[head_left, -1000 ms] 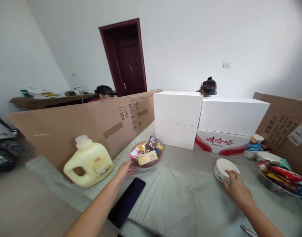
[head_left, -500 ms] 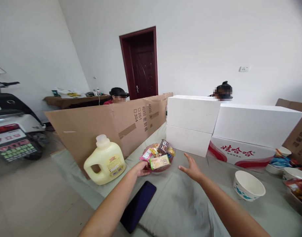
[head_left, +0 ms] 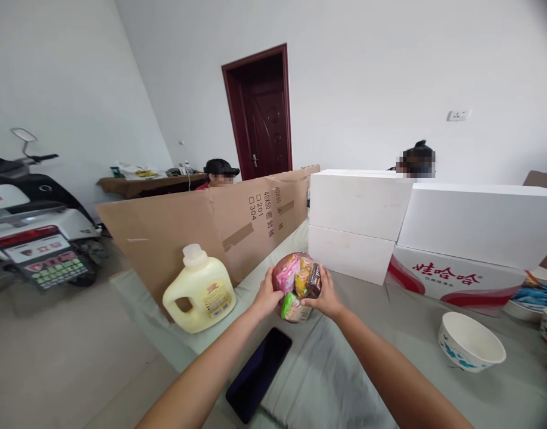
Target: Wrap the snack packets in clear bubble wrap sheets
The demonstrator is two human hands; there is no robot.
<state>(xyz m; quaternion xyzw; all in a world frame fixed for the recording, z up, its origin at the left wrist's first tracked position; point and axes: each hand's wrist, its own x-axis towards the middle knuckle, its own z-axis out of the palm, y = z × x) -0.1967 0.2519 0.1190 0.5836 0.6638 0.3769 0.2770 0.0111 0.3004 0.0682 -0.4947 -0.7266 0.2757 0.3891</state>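
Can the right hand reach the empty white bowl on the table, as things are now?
Probably not at once: the right hand and the left hand are both holding up the dish of snacks. The white bowl sits to the right on the table, with nothing between.

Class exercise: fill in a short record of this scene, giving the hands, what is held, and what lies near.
left hand: grips the left rim of the snack bowl
right hand: grips its right rim
bowl state: lifted, tilted toward the camera, packets inside
near left: yellow jug, upright on the table
below hands: dark phone, flat
near right: white paper bowl, nothing seen inside
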